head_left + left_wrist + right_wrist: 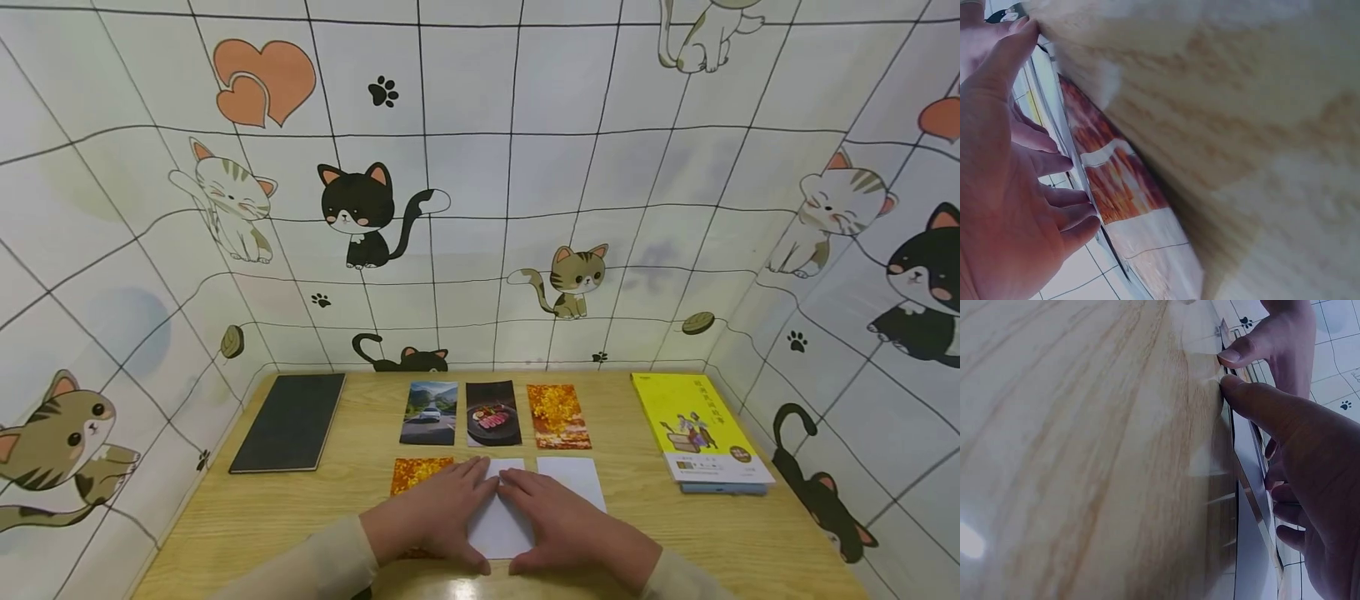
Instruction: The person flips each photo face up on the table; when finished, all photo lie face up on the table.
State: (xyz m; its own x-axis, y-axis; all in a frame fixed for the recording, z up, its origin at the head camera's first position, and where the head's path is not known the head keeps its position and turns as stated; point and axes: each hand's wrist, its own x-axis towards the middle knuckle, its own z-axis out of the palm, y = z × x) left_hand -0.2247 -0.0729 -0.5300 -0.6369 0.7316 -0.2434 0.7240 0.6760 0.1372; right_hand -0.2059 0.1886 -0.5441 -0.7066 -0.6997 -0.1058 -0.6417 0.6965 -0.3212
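Both hands lie on a white blank card (pixel 501 532) in the middle of the front row. My left hand (pixel 442 510) covers its left side and part of an autumn-leaf photo card (pixel 418 473) beside it. From the other side, my right hand (pixel 562 518) rests over its right part and partly hides a second white card (pixel 576 477). The fingertips almost meet at the middle card's far edge, and the thumbs are near its front edge. In the right wrist view the right hand (pixel 1316 462) has its thumb extended beside the other thumb.
Behind the hands lie a car photo card (pixel 429 414), a food photo card (pixel 492 415) and another autumn-leaf card (pixel 558 417). At the table's left is a dark notebook (pixel 288 423). A yellow book (pixel 693 421) lies on a blue one (pixel 723 488) at the right.
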